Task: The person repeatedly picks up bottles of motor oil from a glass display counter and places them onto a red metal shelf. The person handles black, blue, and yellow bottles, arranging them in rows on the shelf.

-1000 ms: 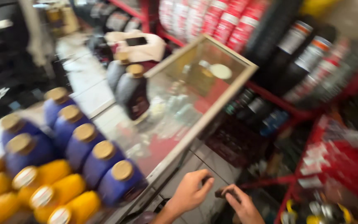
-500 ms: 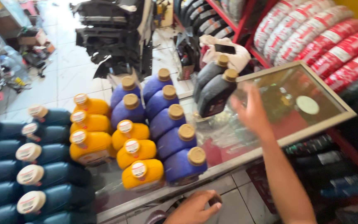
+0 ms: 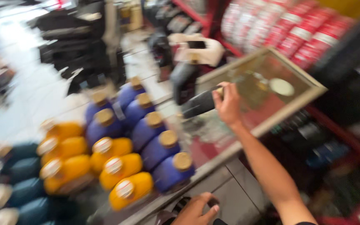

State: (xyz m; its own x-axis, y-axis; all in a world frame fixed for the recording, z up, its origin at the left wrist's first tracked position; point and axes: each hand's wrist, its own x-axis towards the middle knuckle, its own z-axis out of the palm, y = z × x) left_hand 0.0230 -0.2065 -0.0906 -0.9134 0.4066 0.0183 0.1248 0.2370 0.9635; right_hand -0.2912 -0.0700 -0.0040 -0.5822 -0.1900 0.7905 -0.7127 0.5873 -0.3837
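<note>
Progress, judged from how things lie: one dark grey bottle (image 3: 201, 103) is off the bench (image 3: 213, 162) and tilted nearly flat, gripped at its capped end by the right hand (image 3: 228, 104); a second dark bottle (image 3: 183, 77) stands upright just behind it, toward 11 o'clock. Lifting looks under way; where the bottle is meant to go cannot be read from this view. Rows on the glass top appear untouched: blue bottles (image 3: 155, 137) with tan caps run in a diagonal line at centre, yellow bottles (image 3: 117, 166) sit just beside them at 8 o'clock, teal bottles (image 3: 9, 191) at the far left edge. Heavy motion blur throughout, so fine contact is uncertain. Right arm pose: forearm enters from 5 o'clock, reaches up and across the wooden-framed glass top, wrist slightly bent, fingers curled closed around the bottle's neck end, body of the bottle pointing toward 9 o'clock. Left hand (image 3: 196, 210) sits low at 6 o'clock, below the bench edge, fingers bent around something small and dark; what it is cannot be told. Red-wrapped tyres (image 3: 288, 29) line the rack at 1 o'clock, well apart from both hands.
</note>
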